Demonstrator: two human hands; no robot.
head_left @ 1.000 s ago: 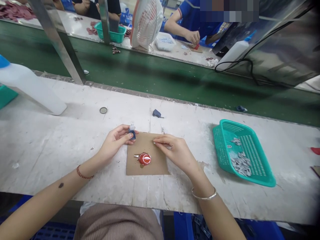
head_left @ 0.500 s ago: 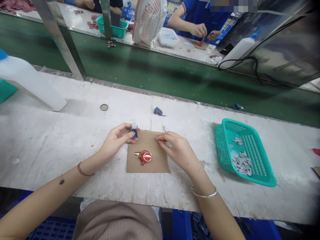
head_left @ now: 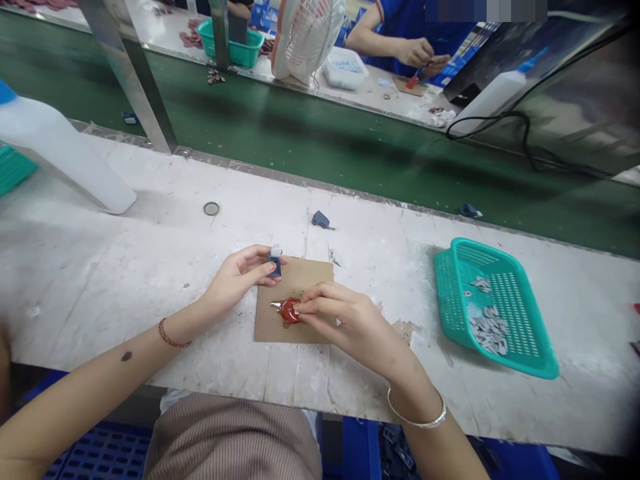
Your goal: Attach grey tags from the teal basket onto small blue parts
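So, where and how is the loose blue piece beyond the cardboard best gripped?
Probably pinch the blue piece across its chunky body, from above: it lies exposed on the table, and the thin prong pointing right offers little to hold.

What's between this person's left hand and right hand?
The head view shows brown cardboard between the left hand and the right hand, with a glossy red item on it, right by the right hand.

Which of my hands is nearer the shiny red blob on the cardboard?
Right. Your right hand has fingertips at the red blob's right side; your left hand holds a blue part farther off, beyond and left of it.
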